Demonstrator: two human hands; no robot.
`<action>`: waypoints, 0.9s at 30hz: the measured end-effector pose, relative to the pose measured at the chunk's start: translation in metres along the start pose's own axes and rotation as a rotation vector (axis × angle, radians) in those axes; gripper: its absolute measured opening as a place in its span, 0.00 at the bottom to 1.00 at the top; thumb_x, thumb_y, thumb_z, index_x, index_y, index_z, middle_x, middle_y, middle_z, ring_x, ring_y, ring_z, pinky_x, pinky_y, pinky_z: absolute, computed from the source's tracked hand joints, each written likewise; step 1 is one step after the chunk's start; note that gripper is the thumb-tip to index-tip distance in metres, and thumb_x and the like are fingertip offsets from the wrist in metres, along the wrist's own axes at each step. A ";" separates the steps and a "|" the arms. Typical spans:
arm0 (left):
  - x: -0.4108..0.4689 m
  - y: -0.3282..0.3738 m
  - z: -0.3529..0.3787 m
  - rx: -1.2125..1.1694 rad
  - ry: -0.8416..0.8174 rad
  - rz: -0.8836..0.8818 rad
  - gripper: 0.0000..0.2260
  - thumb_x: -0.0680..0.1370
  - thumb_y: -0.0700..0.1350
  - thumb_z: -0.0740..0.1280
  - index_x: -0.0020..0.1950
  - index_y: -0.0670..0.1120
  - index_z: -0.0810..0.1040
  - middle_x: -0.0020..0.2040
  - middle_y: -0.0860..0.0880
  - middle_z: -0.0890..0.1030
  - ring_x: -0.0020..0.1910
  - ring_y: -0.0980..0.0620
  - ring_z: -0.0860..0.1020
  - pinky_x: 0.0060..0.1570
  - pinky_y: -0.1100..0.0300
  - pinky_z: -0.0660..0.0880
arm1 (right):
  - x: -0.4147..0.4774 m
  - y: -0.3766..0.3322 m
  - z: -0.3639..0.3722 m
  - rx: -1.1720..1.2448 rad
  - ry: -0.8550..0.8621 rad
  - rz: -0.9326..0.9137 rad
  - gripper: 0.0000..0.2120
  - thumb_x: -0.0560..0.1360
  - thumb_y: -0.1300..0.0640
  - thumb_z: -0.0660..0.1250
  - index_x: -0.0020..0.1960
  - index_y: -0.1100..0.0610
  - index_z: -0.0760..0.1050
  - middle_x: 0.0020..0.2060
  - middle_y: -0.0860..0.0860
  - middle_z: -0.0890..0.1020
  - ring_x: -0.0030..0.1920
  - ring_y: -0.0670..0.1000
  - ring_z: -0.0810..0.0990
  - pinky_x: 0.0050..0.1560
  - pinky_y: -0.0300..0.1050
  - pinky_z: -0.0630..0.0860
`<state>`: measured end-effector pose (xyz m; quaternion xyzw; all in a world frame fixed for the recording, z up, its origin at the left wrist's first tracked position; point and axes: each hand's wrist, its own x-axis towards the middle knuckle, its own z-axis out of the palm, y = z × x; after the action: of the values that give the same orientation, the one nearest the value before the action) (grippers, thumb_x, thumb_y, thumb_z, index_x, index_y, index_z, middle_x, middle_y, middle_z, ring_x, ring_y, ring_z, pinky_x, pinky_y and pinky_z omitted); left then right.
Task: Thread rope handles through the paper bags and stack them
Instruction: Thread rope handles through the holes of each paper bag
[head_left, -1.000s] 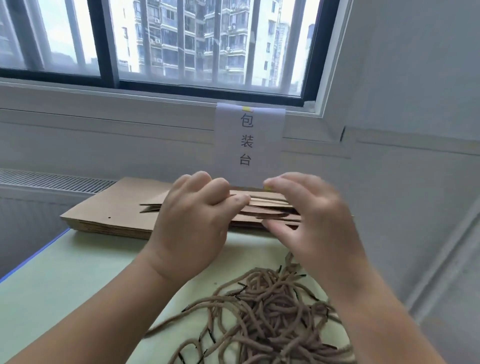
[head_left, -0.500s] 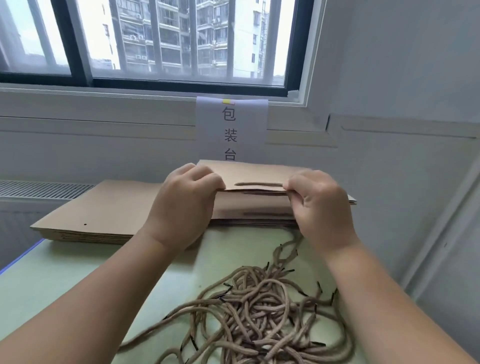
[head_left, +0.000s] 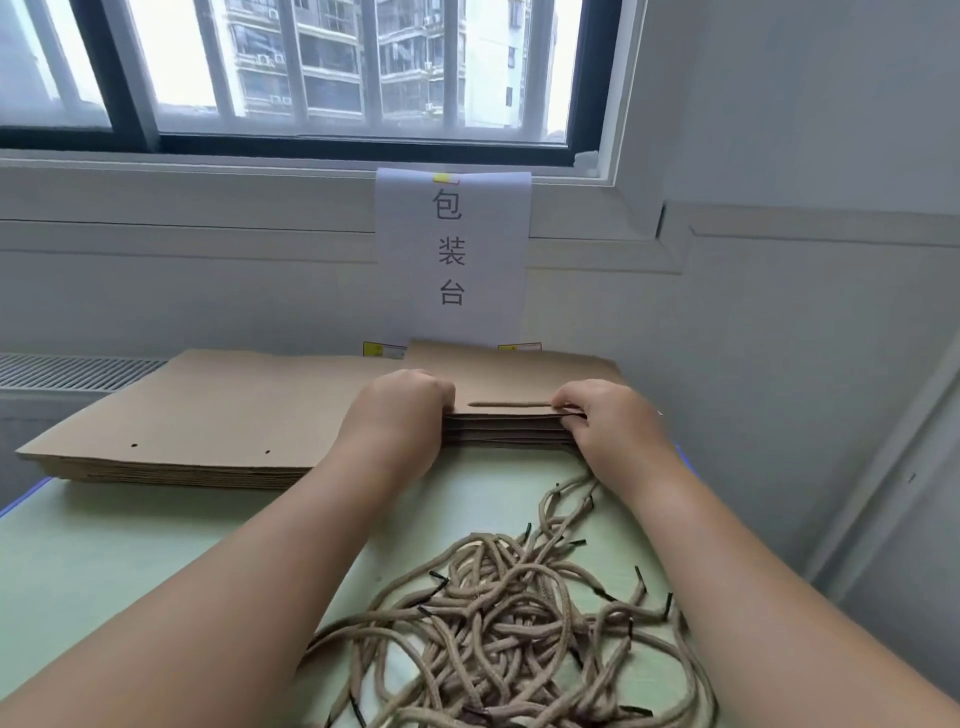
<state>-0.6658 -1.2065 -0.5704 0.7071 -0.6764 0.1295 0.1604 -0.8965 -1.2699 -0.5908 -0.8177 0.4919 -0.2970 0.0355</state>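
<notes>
**Both hands grip the top bag on the threaded stack**

A dark-framed window (head_left: 332, 67) spans the view at 12 o'clock, with apartment blocks outside. Below it, the pale green table (head_left: 130, 545) fills the lower half from 9 round to 4 o'clock.

At 9 o'clock lies a wide stack of flat bags (head_left: 218, 410) in brown paper. Two small punched holes show near the front edge of its uppermost sheet.

A loose tangle of rope (head_left: 498, 623), tan cords with dark tips, sprawls on the table at 6 o'clock between the two forearms.

A white paper sign (head_left: 452, 249) with three printed characters hangs from the sill at 12 o'clock.

At centre, touching the wide stack's 3 o'clock side, sits the narrower threaded stack (head_left: 509, 434). The top bag (head_left: 519, 374) lies flat on it.

The left hand (head_left: 400, 415) has its fingers curled over the near edge of the top bag at its 9 o'clock end, gripping it. The right hand (head_left: 608, 421) pinches the same edge at the 3 o'clock end, fingers curled.

A short run of rope handle (head_left: 511, 404) lies straight across the top bag between the two hands.
</notes>
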 end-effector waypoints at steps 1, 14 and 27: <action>0.000 0.001 0.002 0.006 0.005 0.000 0.18 0.77 0.36 0.64 0.60 0.54 0.82 0.57 0.50 0.81 0.56 0.44 0.78 0.43 0.58 0.67 | 0.000 0.001 -0.001 -0.008 0.004 0.008 0.10 0.78 0.60 0.67 0.56 0.50 0.82 0.55 0.47 0.84 0.57 0.54 0.79 0.55 0.49 0.75; -0.007 0.008 0.020 0.015 -0.049 -0.036 0.16 0.78 0.37 0.61 0.60 0.51 0.80 0.56 0.49 0.80 0.53 0.44 0.79 0.45 0.55 0.72 | 0.001 0.005 0.007 0.023 -0.069 0.076 0.11 0.77 0.59 0.69 0.56 0.48 0.82 0.55 0.47 0.83 0.58 0.53 0.79 0.57 0.49 0.75; -0.017 0.023 0.016 0.014 -0.362 0.146 0.27 0.85 0.58 0.56 0.83 0.56 0.53 0.80 0.49 0.64 0.76 0.44 0.64 0.73 0.48 0.66 | 0.002 -0.003 0.003 -0.174 -0.431 0.025 0.28 0.84 0.46 0.61 0.81 0.47 0.57 0.81 0.45 0.59 0.80 0.48 0.56 0.77 0.44 0.54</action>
<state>-0.6900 -1.1985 -0.5904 0.6690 -0.7428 0.0161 0.0214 -0.8921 -1.2712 -0.5909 -0.8562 0.5065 -0.0714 0.0730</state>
